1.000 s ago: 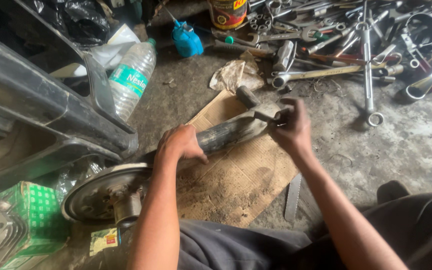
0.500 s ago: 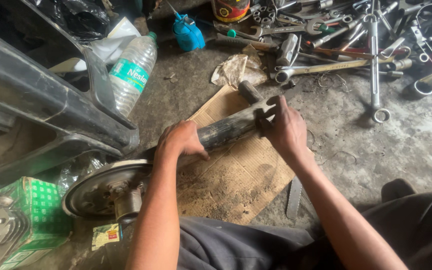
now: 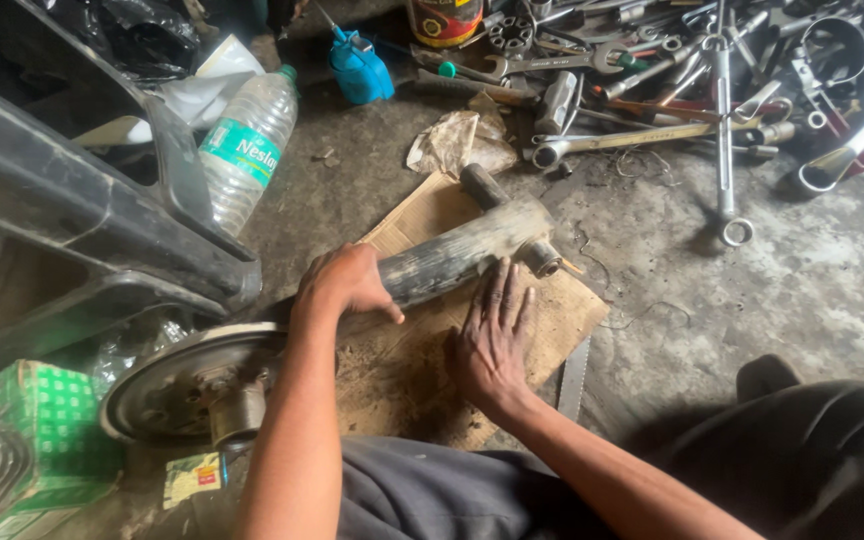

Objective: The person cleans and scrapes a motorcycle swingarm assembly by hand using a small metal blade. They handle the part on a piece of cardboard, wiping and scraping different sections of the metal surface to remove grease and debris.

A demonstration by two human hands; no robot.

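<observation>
Hammer gone from the right hand, which now lies flat and released on the cardboard, fingertips touching the axle tube; striking seems paused. Left hand stays clenched around the tube. Tools crowd 1 o'clock; bare floor opens at 3 o'clock.
</observation>
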